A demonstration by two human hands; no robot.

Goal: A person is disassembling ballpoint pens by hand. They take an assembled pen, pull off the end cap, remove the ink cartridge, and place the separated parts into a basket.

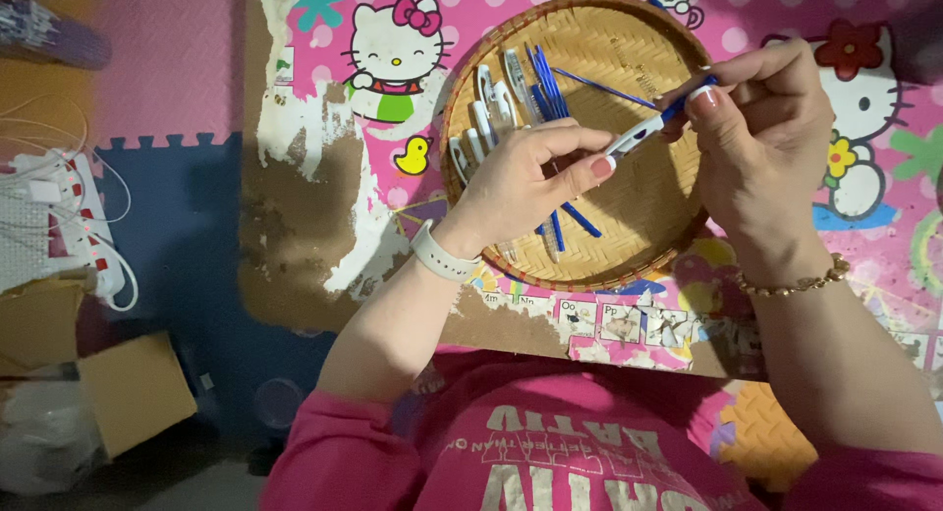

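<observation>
We see the left hand (530, 182) and right hand (761, 138) together pinching a white pen barrel (638, 133), probably with a blue refill, above the woven bamboo tray's (678, 231) right edge; blue refills (547, 84) and white barrels (486, 113) lie near its left edge.

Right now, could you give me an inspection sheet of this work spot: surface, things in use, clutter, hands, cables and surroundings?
Surface: low table with a worn pink cartoon cover, brown patches showing through.
Job's things: round woven tray holding white pen barrels and blue refills; one pen held over it.
Clutter: cardboard boxes and a plastic bag on the floor.
Hands: left hand pinches the pen's white end; right hand grips its blue end.
Cables: white power strip with white cords.
Surroundings: pink and blue foam floor mats; the person wears a pink shirt.
</observation>
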